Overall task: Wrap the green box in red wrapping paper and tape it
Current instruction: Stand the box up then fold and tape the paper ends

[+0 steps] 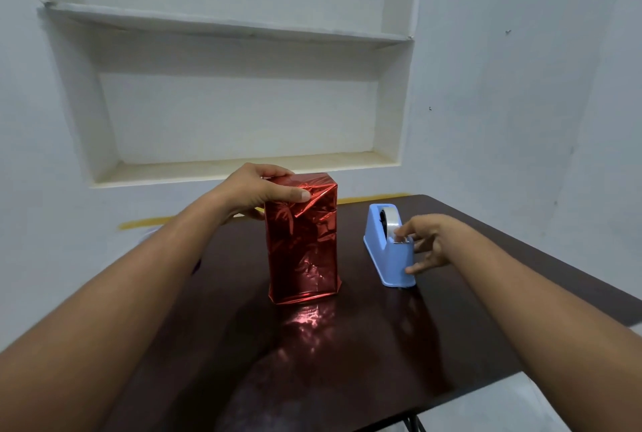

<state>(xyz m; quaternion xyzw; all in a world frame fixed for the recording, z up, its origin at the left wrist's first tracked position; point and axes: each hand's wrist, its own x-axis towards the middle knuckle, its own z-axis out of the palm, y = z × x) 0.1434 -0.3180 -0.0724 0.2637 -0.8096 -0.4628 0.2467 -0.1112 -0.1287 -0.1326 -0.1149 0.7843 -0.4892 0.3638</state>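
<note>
Wrapped box [301, 240] upright on table [347, 362], tape dispenser [387, 251] just right, wall shelves [225, 28] behind.

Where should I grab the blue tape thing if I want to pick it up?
Probably grip the dispenser across its two long flat sides, near the middle, coming down from above. The roll sits in the top slot and the cutter is at the near end, where the right hand now pinches the tape, so keep clear of that end.

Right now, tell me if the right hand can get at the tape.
Probably yes: the right hand is already at the dispenser, fingertips at the tape end by the cutter, with nothing between them.
</note>
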